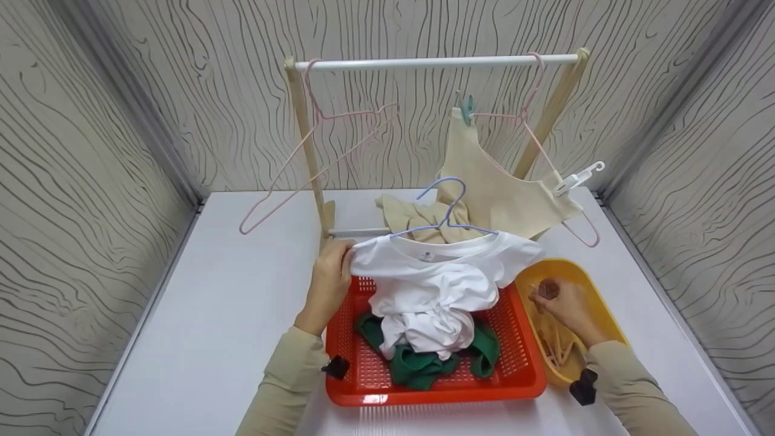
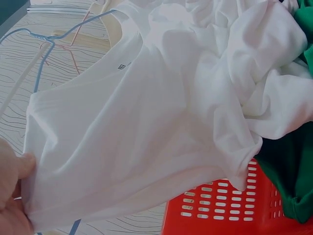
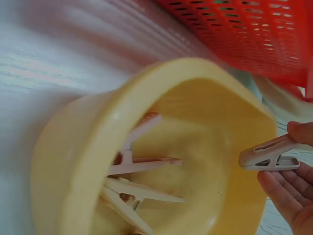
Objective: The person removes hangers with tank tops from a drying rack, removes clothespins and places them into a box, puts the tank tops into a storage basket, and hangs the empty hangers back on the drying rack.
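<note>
A white T-shirt [image 1: 436, 278] hangs on a blue hanger [image 1: 449, 224], its lower part bunched over the red basket. My left hand [image 1: 332, 266] grips the shirt's left shoulder together with the hanger's end; in the left wrist view, fingers [image 2: 14, 186] hold the sleeve edge. Over the yellow bin [image 1: 596, 284], my right hand [image 1: 569, 306] pinches a beige clothespin [image 3: 269, 154] between thumb and fingers, as the right wrist view shows. More clothespins [image 3: 142, 193] lie at the bottom of that bin.
A green garment [image 1: 418, 366] lies in the red basket [image 1: 436, 396]. Behind stands a rack with a white rod [image 1: 436, 62]. From it hang a bare pink hanger [image 1: 272, 194] and another bearing a beige garment [image 1: 490, 181] with a teal clothespin [image 1: 466, 109] and a white clip [image 1: 578, 178].
</note>
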The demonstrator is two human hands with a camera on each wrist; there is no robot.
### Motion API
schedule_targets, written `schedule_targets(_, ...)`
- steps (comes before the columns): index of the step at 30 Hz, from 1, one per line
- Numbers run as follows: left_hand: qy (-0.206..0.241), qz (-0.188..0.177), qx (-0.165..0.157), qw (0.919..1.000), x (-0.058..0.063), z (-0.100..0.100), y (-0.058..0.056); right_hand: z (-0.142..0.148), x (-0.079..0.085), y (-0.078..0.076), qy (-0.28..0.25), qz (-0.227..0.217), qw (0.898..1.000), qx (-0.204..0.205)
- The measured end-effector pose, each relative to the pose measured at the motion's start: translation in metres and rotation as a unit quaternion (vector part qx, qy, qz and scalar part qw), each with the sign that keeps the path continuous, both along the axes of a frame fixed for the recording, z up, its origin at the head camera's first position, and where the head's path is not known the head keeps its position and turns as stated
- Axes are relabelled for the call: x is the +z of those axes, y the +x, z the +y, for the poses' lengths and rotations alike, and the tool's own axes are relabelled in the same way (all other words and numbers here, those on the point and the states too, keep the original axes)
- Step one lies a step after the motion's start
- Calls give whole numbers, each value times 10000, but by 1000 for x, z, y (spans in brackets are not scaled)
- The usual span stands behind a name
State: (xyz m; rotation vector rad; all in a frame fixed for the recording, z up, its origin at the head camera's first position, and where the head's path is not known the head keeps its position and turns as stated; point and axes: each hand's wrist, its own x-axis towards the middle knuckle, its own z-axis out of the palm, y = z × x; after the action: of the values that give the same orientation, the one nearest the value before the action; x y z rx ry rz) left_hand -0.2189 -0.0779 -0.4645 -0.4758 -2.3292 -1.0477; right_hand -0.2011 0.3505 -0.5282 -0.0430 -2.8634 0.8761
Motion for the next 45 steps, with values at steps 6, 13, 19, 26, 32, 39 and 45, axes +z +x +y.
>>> schedule_targets(6, 34, -124, -7, 9999, 1, -1, 1, 1, -6, -5, 98, -201, 9997, 78)
schedule_targets(13, 55, -197, -21, 9998, -1, -1, 0, 2, -11, -12, 138, -582, 9979, 239)
schedule_targets(19, 62, -195, -44, 9998, -1, -1, 0, 4, -18, -17, 357, -610, 9964, 463)
schedule_targets(26, 1, -54, -43, 10000, -1, -1, 1, 8, -19, -17, 632, -1325, 9883, 423)
schedule_targets(32, -37, 34, -8, 10000, -1, 0, -1, 10, -18, -18, 913, -1696, 9792, 639)
schedule_targets(39, -2, -52, -39, 10000, 0, 0, 0, 12, -14, -19, 951, -1884, 9756, 609)
schedule_targets(45, -30, -60, 5, 10000, 0, 0, -1, 15, -10, -20, 943, -1772, 9779, 587)
